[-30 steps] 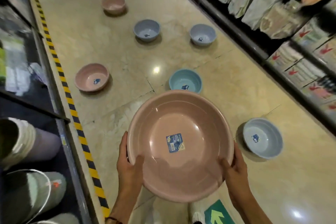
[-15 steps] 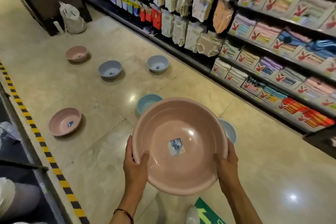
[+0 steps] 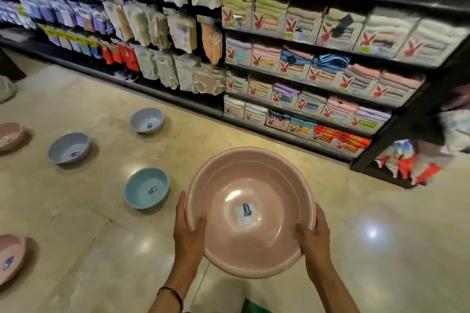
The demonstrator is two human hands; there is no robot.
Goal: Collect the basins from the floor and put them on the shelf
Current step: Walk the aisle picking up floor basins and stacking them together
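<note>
I hold a large pink basin (image 3: 250, 241) in front of me, its label facing up inside. My left hand (image 3: 188, 232) grips its left rim, thumb inside. My right hand (image 3: 314, 235) grips the right rim the same way. On the floor lie a light blue basin (image 3: 146, 187), two grey-blue basins (image 3: 68, 148) (image 3: 146, 120), and two pink basins (image 3: 9, 259) (image 3: 9, 136) cut off by the left edge.
A black shelf unit (image 3: 330, 79) packed with boxed towels stands straight ahead and to the right. Hanging packets (image 3: 157, 33) fill the rack to its left. The glossy beige floor (image 3: 381, 249) stretches out on the right. A green floor mark (image 3: 256, 307) shows at the bottom.
My view has swung to the right, from the aisle floor to the towel shelf. Both hands keep their grip on the pink basin, which now covers the grey basin beyond it.
</note>
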